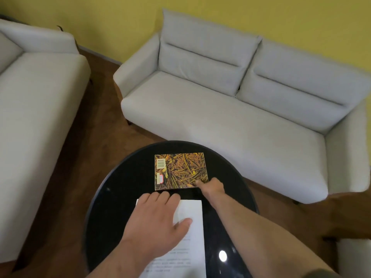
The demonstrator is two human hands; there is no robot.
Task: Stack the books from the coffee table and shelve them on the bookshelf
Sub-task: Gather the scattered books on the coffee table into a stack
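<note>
Black gloss: coffee table (112, 207), round, centre of room; landmark for all below.
Sofas: grey sofa (230, 117) beyond table; second sofa (36, 117) left of it; yellow wall (120, 17), wood floor (96, 137).
White book (190, 237): table's near side; left hand (156, 219) flat on it, fingers spread, gripping nothing.
Patterned book (180, 170): table's far side, apart from white book.
Right hand (212, 186): at its near corner; closure cannot be judged.
Risk: glossy top; book may skid off if pushed rather than lifted.
</note>
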